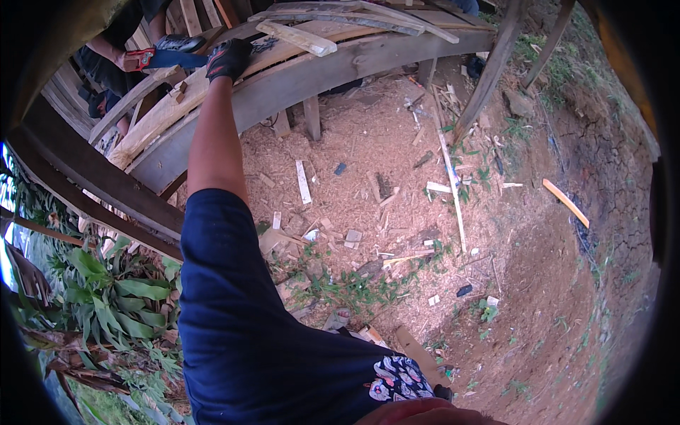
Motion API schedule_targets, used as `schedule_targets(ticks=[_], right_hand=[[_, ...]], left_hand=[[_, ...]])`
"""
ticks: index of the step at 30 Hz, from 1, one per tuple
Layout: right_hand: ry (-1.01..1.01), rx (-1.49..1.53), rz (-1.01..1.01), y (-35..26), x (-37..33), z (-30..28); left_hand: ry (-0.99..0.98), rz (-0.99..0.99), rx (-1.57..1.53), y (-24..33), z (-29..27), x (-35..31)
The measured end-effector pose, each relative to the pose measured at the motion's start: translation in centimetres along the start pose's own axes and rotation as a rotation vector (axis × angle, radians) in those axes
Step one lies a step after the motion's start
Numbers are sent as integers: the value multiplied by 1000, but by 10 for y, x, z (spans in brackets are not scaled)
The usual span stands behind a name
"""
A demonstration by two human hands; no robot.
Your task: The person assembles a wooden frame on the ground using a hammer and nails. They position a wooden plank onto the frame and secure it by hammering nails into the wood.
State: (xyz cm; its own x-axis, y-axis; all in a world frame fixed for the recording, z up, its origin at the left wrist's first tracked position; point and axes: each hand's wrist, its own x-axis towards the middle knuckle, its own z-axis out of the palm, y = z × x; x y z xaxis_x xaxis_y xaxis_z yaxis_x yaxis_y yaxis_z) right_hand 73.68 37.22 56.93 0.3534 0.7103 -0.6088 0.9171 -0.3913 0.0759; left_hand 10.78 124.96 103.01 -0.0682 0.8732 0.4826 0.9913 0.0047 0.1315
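My left hand point(229, 60), in a black glove with red trim, reaches out to a raised wooden bench at the upper left. Its fingers look curled against a long pale timber point(170, 113) lying along the bench top; what they grip is hidden under the glove. Close by on its left is the blue blade of a red-handled handsaw point(139, 59), held by another person's hand point(113, 54). A small dark object point(265, 44) sits just right of my glove. My right hand is out of view.
The bench's grey side beam point(368, 61) curves across the top, with loose planks point(301, 37) on it. Wooden posts point(489, 71) stand at the upper right. Sawdust and offcuts point(304, 181) cover the ground. A second person point(106, 106) is low behind the bench; leafy plants point(113, 290) grow at left.
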Motion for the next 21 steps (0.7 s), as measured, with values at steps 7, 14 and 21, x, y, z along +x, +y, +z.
schedule_targets(ticks=[7,14,21], right_hand=[[29,-4,-14,-3,0,1],[43,-30,-34,2,2,-8],[65,-27,-59,1,-3,-5]], left_hand=[[3,72,-43,3,1,10],[11,-3,72,20,2,4],[-32,-64,32,27,-3,1]])
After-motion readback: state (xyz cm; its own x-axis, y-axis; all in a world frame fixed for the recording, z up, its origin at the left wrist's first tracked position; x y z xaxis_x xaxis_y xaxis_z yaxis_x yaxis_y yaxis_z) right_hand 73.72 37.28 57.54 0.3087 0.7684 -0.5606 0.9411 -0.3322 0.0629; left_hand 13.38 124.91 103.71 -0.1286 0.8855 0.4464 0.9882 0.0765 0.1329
